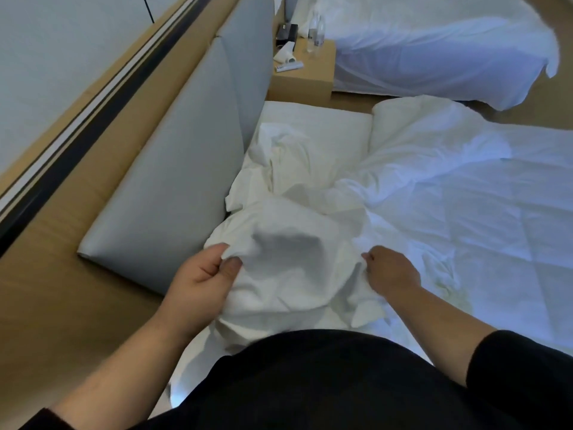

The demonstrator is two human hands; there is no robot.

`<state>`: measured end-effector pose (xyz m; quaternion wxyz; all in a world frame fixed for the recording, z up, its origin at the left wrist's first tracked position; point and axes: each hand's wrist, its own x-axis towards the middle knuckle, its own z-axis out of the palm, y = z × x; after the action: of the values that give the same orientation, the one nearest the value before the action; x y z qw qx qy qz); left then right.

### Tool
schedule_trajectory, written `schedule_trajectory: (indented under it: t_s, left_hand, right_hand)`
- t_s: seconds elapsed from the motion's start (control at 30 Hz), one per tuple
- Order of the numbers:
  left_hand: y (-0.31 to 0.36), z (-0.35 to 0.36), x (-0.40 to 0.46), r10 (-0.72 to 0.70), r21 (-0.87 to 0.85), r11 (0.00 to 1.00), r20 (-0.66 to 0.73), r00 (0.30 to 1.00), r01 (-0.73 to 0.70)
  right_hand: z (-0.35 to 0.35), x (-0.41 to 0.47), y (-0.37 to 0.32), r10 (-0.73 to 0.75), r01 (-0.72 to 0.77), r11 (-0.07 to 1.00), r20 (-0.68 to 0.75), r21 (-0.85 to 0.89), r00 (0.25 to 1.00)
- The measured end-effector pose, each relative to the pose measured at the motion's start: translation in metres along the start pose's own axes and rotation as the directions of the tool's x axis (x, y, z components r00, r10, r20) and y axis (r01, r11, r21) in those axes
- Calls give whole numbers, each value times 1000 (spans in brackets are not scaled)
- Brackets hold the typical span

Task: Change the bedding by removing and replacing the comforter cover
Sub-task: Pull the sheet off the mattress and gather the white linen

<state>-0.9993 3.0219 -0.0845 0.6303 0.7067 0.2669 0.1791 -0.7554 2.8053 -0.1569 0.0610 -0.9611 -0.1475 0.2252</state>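
Both hands on the comforter cover (288, 265), bunched white fabric at the near corner of the bed (511, 187), right up against the grey headboard (173, 187). Left hand (201, 280): thumb and fingers (231, 266) pinched together on a fold of the cover's edge. Right hand (390, 271): seen from the back, fingers curled into the fabric, gripping it; fingertips hidden in the cloth. Cover stretched slack between the two hands, rest of it crumpled toward the pillow (325, 128) at the head of the bed. Quilted comforter (465, 218) lies spread over the mattress to the right, touching the cover. Beyond: wooden nightstand (310, 79) with clear bottles (317, 29) and small dark items, too small to identify. Second bed (434, 51) past it, white bedding. Person wears dark sleeves, pushed up the forearms.
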Motion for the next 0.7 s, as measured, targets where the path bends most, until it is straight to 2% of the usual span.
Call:
schedule_trajectory:
  t_s: [0.07, 0.13, 0.2, 0.23, 0.27, 0.3, 0.37, 0.43, 0.5, 0.57, 0.63, 0.7]
  left_hand:
    - [-4, 3, 1, -59, -37, 997, 90, 994, 62]
    - [-3, 3, 7, -137, -86, 986, 46, 990, 140]
    - [-2, 1, 14, -212, -81, 975, -55, 976, 208]
    - [-3, 1, 17, -242, -66, 969, -86, 967, 237]
    - [-5, 2, 19, -275, -60, 961, -109, 955, 270]
    - [-7, 3, 21, -301, -67, 953, -129, 945, 295]
    - [-10, 7, 24, -350, -135, 934, -148, 925, 331]
    - [-14, 12, 26, -388, -232, 907, -131, 912, 352]
    - [-17, 18, 25, -419, -341, 865, -86, 904, 368]
    - [-18, 22, 23, -440, -397, 826, -12, 898, 399]
    - [-20, 24, 21, -442, -413, 806, 55, 895, 423]
    - [-24, 24, 19, -431, -448, 783, 110, 896, 432]
  right_hand:
    - [6, -7, -9, -62, 65, 994, 36, -85, 997]
    - [4, -16, -29, -235, 240, 970, -108, 35, 966]
    - [-9, -30, -51, -410, 494, 826, -313, 270, 857]
    - [-15, -38, -60, -482, 586, 715, -340, 381, 808]
    - [-21, -49, -68, -546, 608, 619, -285, 497, 788]
    - [-25, -60, -76, -592, 535, 562, -145, 631, 793]
    - [-24, -74, -83, -645, 337, 536, 118, 774, 755]
    - [-18, -78, -83, -684, 268, 524, 212, 808, 698]
    - [-15, -79, -88, -718, 267, 520, 246, 811, 651]
    - [-11, -79, -95, -738, 372, 547, 223, 750, 636]
    - [-6, -80, -103, -737, 455, 577, 194, 678, 647]
    - [0, -80, -105, -696, 457, 586, 128, 669, 706]
